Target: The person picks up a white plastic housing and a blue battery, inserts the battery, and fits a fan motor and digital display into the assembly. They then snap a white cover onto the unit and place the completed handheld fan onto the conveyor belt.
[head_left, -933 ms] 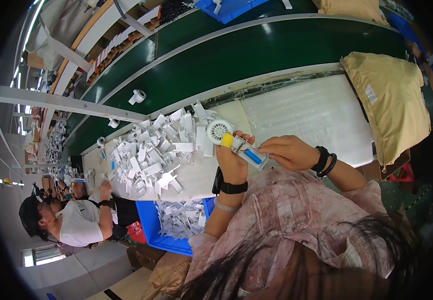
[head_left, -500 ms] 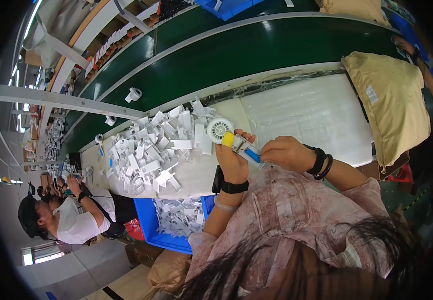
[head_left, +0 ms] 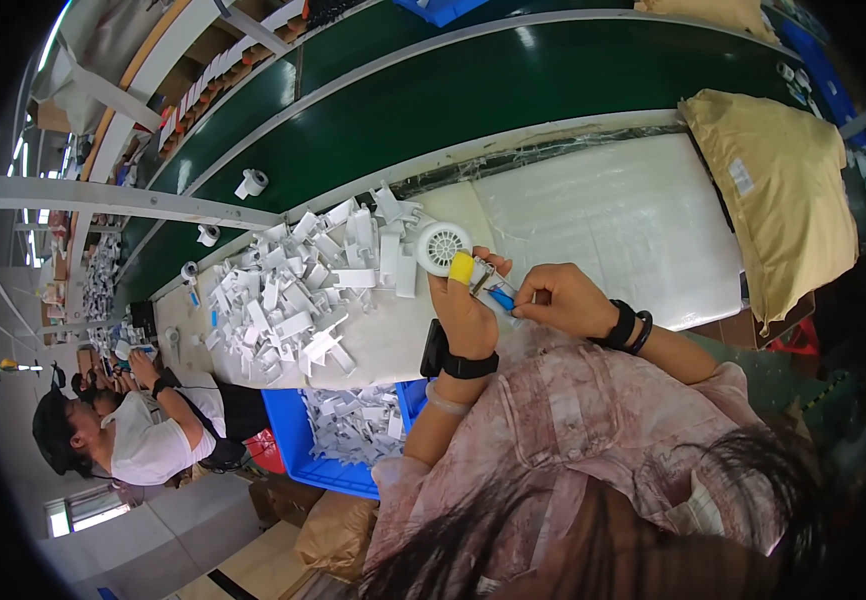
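Note:
My left hand [head_left: 468, 315], its thumb wrapped in a yellow cover [head_left: 462, 267], is closed around the handle of a small white handheld fan [head_left: 444, 247]. The fan's round slotted head points away from me, and its handle looks open along one side. A blue cylinder, like a battery [head_left: 501, 298], shows in the handle at the end nearer my right hand. There my right hand [head_left: 573, 300] is closed, thumb and forefinger pinched at the blue piece. Whatever lies between those fingertips is too small to make out.
Left of the fan, many white plastic shells [head_left: 293, 290] are heaped on the bench [head_left: 593, 220]. A blue bin [head_left: 293, 445] of similar parts stands below the bench edge. Beyond runs a green conveyor [head_left: 393, 110]. A tan sack [head_left: 773, 200] lies right; another person [head_left: 153, 430] works left.
My right fingers have shifted slightly at the blue piece, with the thumb and forefinger now more visible. The other person's arm at the far right has left view, and small white items show there.

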`<state>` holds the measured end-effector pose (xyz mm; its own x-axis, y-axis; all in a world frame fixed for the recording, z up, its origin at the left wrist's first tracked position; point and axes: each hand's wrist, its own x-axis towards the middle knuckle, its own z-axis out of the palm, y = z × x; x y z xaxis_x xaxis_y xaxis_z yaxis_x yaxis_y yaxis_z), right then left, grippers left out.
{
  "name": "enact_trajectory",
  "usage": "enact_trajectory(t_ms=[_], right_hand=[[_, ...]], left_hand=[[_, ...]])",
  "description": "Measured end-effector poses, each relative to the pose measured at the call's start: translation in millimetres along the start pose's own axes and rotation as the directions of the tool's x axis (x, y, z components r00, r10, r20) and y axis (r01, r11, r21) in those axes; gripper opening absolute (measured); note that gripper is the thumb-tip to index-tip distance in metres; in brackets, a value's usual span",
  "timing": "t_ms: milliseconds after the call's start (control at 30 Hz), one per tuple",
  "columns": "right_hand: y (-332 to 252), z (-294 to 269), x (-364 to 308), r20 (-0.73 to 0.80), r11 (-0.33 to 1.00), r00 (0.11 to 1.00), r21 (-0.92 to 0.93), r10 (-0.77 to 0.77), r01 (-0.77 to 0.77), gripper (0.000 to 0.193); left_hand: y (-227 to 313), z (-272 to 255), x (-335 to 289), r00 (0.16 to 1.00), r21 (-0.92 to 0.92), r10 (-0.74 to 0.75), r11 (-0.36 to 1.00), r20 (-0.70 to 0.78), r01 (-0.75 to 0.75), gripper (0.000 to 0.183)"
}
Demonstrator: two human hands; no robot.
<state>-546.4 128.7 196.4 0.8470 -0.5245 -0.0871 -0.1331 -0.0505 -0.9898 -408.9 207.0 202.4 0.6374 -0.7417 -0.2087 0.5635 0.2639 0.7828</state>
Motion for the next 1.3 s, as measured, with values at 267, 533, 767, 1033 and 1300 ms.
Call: enact_trajectory(t_ms=[267,533,767,1033,1300], right_hand=[[23,5,-4,0.171,0.537,0.771,-0.626,-0.613,0.566,0.015],[18,2,-6,0.312,0.340,0.719,-0.719,-0.621,0.607,0.037],[20,3,-7,0.317,0.365,0.752,-0.724,-0.578,0.585,0.049],[28,-9,-11,0.171,0.668,0.819,-0.500,-0.548,0.551,0.050],[16,-5,-5,0.002,0.815,0.875,-0.360,-0.485,0.453,0.058]], left_hand=[[-3,-12,10,0.986,-0.127,-0.114,0.987,-0.123,0.098,0.024],[-1,-26,16,0.988,-0.162,-0.114,0.982,-0.101,0.097,0.026],[-4,-31,21,0.985,-0.219,-0.162,0.965,-0.060,0.145,0.028],[-5,-30,21,0.985,-0.212,-0.145,0.969,-0.091,0.123,0.029],[-6,-25,17,0.985,-0.148,-0.136,0.982,-0.103,0.120,0.028]])
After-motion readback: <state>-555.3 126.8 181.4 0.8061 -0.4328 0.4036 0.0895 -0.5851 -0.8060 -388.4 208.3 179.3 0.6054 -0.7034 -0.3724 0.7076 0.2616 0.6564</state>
